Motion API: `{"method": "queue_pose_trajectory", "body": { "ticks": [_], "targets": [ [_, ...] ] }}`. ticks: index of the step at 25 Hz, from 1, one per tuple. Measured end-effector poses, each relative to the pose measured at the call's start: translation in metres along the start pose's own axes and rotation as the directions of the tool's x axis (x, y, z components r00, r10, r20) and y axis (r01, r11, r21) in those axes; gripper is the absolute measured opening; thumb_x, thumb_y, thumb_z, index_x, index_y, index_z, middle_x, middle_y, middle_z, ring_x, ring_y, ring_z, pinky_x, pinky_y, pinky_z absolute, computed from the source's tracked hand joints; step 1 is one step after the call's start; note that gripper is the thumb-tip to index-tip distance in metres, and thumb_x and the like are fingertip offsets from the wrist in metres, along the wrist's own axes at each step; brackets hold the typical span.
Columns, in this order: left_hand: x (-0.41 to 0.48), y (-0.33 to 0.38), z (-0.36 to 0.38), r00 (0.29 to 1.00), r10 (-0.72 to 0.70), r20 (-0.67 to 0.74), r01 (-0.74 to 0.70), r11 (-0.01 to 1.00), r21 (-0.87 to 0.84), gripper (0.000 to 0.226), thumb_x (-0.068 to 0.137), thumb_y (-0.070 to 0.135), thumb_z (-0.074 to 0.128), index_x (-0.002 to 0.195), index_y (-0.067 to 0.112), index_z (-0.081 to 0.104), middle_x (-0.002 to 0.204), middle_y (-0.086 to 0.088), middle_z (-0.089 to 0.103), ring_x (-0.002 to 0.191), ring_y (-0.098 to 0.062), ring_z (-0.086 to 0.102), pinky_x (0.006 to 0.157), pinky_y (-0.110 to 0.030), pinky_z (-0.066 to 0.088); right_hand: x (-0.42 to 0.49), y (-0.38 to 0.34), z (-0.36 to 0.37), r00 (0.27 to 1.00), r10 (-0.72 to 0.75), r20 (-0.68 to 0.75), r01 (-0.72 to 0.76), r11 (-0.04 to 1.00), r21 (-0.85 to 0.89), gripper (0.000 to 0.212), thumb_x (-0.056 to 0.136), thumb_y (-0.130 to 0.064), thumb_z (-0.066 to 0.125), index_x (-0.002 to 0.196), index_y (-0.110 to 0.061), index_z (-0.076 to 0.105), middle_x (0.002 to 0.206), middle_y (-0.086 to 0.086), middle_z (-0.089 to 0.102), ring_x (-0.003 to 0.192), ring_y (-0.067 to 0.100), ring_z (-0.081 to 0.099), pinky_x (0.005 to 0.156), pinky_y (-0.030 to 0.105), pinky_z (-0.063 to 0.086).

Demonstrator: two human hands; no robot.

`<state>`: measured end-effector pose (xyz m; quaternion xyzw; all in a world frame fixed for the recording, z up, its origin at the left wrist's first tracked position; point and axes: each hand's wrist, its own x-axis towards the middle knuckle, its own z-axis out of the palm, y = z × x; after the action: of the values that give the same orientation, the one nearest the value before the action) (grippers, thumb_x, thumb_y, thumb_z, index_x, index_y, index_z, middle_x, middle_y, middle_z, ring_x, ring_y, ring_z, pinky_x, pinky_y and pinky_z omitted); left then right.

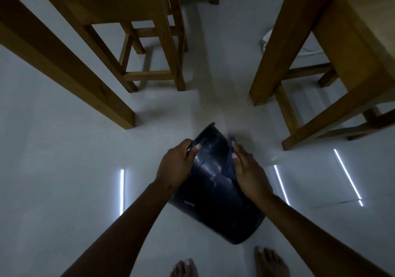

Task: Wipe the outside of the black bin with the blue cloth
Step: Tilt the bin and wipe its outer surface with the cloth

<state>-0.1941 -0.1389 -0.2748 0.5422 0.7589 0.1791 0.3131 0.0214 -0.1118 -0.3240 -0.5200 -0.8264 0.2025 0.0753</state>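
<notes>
Bin (213, 182) tilted on open floor (64, 148); left hand (177, 163) grips rim, right hand (248, 169) presses cloth (229, 159) on side.

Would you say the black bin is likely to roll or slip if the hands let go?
Probably: the black bin is round and tilted, so it could tip or roll. Its glossy wall looks slippery. It seems light, since the left hand steadies its rim alone.

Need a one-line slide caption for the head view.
Left hand steadies the tilted black bin by its rim while the right hand presses the blue cloth against its side.
</notes>
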Motion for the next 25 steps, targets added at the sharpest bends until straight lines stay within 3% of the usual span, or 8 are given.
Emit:
{"method": "queue_pose_trajectory", "body": {
  "ticks": [2,7,10,12,16,19,22,25],
  "targets": [
    [0.0,0.003,0.0,1.0,0.001,0.0,-0.001,0.999,0.053,0.034,0.1,0.049,0.036,0.095,0.022,0.056,0.064,0.004,0.061,0.062,-0.021,0.066,0.064,-0.034,0.055,-0.032,-0.003,0.008,0.989,0.147,-0.024,-0.144,0.984,0.106,0.058,0.098,-0.051,0.014,0.149,-0.028,0.028,0.153,0.008,0.04,0.137,0.035,0.04,0.109,0.049,0.035],
    [0.009,0.006,0.005,1.0,0.014,-0.014,-0.013,0.998,0.066,0.031,0.101,0.043,0.04,0.098,0.019,0.058,0.076,-0.003,0.066,0.071,-0.024,0.065,0.063,-0.03,0.047,-0.063,-0.045,0.031,0.934,-0.355,0.037,0.357,0.927,-0.117,0.052,0.096,-0.044,0.032,0.147,-0.037,0.028,0.159,-0.004,0.021,0.147,0.032,0.02,0.114,0.055,0.02],
    [0.014,0.01,0.006,1.0,0.011,-0.003,-0.01,0.999,0.053,0.034,0.1,0.047,0.039,0.098,0.019,0.058,0.072,-0.003,0.064,0.069,-0.026,0.067,0.066,-0.034,0.054,-0.022,-0.005,0.014,0.999,0.035,0.018,-0.037,0.994,0.105,0.053,0.1,-0.048,0.011,0.151,-0.032,0.021,0.161,-0.004,0.015,0.148,0.027,0.018,0.117,0.051,0.024],
    [0.01,0.009,0.005,1.0,-0.007,-0.004,0.008,0.998,0.058,0.034,0.1,0.048,0.038,0.097,0.02,0.057,0.072,-0.003,0.065,0.069,-0.027,0.067,0.067,-0.036,0.055,-0.045,-0.006,0.017,0.993,0.121,0.019,-0.122,0.984,0.132,0.053,0.099,-0.049,0.013,0.15,-0.034,0.019,0.16,-0.004,0.016,0.147,0.03,0.02,0.113,0.053,0.031],
    [0.015,0.011,0.008,1.0,0.004,-0.016,-0.002,0.997,0.081,0.034,0.1,0.048,0.038,0.091,0.021,0.056,0.079,-0.005,0.068,0.073,-0.026,0.065,0.067,-0.035,0.052,-0.068,-0.047,0.027,0.94,-0.337,0.044,0.339,0.939,-0.051,0.054,0.095,-0.042,0.033,0.148,-0.035,0.028,0.159,-0.002,0.023,0.147,0.033,0.017,0.113,0.055,0.021],
    [0.018,0.011,0.008,1.0,-0.006,0.001,0.006,0.999,0.053,0.035,0.099,0.05,0.037,0.09,0.022,0.055,0.073,-0.002,0.065,0.068,-0.024,0.066,0.066,-0.035,0.055,-0.011,-0.016,0.023,0.998,-0.054,0.028,0.05,0.99,0.13,0.058,0.1,-0.052,0.012,0.152,-0.028,0.021,0.159,0.006,0.027,0.146,0.031,0.025,0.116,0.05,0.024],
    [0.008,0.004,0.007,1.0,-0.021,-0.005,0.021,0.997,0.072,0.036,0.099,0.052,0.036,0.093,0.023,0.056,0.069,0.001,0.064,0.064,-0.02,0.065,0.068,-0.04,0.058,-0.025,0.012,0.014,0.943,0.323,0.081,-0.332,0.898,0.288,0.068,0.089,-0.07,0.011,0.149,-0.039,0.019,0.146,0.01,0.047,0.128,0.036,0.05,0.101,0.046,0.044],
    [0.012,0.008,0.009,1.0,-0.022,-0.018,0.024,0.994,0.11,0.035,0.098,0.053,0.038,0.092,0.023,0.056,0.074,-0.003,0.067,0.068,-0.025,0.067,0.068,-0.039,0.058,-0.072,-0.035,0.017,0.996,0.055,0.068,-0.064,0.989,0.135,0.059,0.097,-0.054,0.015,0.152,-0.031,0.018,0.158,0.001,0.032,0.146,0.031,0.026,0.114,0.05,0.029]
  ]
}}
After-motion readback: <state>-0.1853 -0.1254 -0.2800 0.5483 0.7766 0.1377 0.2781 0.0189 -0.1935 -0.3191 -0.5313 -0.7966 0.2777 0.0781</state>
